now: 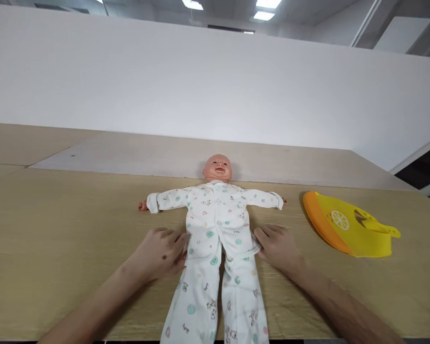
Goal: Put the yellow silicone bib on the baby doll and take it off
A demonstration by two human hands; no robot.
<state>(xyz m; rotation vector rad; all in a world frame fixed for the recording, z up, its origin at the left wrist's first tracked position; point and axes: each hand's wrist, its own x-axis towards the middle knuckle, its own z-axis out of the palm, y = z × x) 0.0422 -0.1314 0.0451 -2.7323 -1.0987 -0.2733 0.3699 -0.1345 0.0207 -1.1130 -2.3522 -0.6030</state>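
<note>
A baby doll (218, 168) lies on its back, arms stretched out to both sides, dressed in a white printed pajama top (204, 217) and matching pajama pants (197, 296). At the top's lower left edge, my left hand (166, 251) is closed on the cloth, its fingertips partly hidden. My right hand (277, 244) pinches the lower right corner of the top, pulling it slightly outward. Below its fastened upper part, the front of the top parts in the middle. The pants' lower ends run out of view.
A yellow and orange bib (329, 222) with a citrus-slice print lies on the wooden table (75, 267) to the right of the doll. A pale strip (146, 153) runs along the table's back, against a white partition (200, 81).
</note>
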